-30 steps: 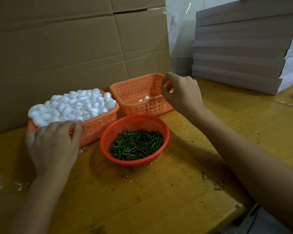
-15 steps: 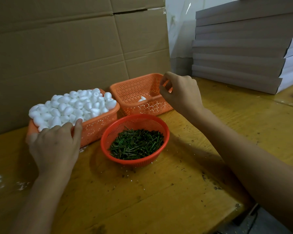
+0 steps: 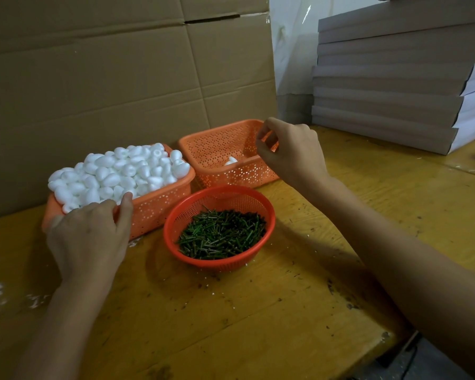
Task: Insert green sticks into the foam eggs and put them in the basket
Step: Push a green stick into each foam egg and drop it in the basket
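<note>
On the desk (image 3: 285,311), leftmost, the left hand (image 3: 85,237) covers the near rim of a full basket (image 3: 159,204) of eggs (image 3: 115,174), its grip hidden. Sticks (image 3: 222,234) fill the middle bowl (image 3: 269,212). One egg (image 3: 231,161) lies in the basket (image 3: 214,149); above it, the right hand (image 3: 291,152) hovers loosely curled, holding nothing.

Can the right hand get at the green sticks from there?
Probably yes: the right hand is above the far basket, and the green sticks lie uncovered in the round basket nearby, nothing between.
</note>
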A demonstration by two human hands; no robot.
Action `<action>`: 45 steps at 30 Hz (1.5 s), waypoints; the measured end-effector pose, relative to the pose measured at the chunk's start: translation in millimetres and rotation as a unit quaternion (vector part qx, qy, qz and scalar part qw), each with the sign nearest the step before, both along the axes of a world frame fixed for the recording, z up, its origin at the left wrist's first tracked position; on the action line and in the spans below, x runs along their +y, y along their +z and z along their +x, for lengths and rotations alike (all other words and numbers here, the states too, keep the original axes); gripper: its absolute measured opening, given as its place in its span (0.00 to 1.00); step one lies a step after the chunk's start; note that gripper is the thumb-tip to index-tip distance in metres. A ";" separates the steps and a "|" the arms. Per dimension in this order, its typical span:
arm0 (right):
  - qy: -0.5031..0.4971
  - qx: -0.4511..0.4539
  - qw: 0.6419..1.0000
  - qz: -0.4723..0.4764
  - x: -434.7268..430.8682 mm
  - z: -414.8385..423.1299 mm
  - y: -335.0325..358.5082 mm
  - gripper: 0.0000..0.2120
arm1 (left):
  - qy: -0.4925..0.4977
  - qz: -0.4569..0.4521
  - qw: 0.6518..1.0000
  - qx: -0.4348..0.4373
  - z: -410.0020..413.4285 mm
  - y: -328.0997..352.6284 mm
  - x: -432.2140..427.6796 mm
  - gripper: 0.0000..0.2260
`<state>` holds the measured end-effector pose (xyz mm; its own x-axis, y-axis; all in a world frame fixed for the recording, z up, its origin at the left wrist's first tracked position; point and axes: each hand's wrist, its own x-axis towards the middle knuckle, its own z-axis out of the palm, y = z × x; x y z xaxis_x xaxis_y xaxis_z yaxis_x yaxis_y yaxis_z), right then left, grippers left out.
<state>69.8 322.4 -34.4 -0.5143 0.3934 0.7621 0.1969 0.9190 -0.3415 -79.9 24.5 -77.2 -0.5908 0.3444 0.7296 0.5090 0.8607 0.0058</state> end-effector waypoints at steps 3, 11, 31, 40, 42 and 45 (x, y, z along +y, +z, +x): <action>0.001 -0.001 1.000 -0.003 -0.4 -0.4 -0.3 0.07 | 0.002 0.006 1.000 -0.005 -1.0 -0.4 -0.8 0.31; 0.012 0.004 1.000 -0.011 -0.7 -1.0 -1.3 0.05 | -0.002 -0.008 1.000 0.002 -2.6 -0.3 -3.3 0.32; 0.026 0.024 0.999 -0.015 1.2 -1.7 0.1 0.06 | -0.006 -0.001 1.000 -0.003 0.0 0.7 -3.4 0.34; 0.030 0.026 0.999 -0.015 -0.5 -0.2 1.6 0.06 | -0.023 0.014 0.999 -0.017 0.0 -0.7 -5.7 0.30; 0.030 0.023 0.999 -0.016 -0.9 -0.1 1.6 0.06 | -0.035 0.039 0.999 0.013 -3.0 -2.8 -7.9 0.27; 0.033 0.022 0.999 -0.023 -2.0 0.1 2.1 0.07 | -0.084 0.080 0.990 0.075 -6.4 -6.5 -9.4 0.19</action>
<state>69.9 320.4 -32.3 -0.5071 0.3944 0.7664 0.1196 0.9128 -0.3906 -86.2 15.1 -83.7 -0.4161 0.3018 0.8578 0.6507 0.7577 0.0491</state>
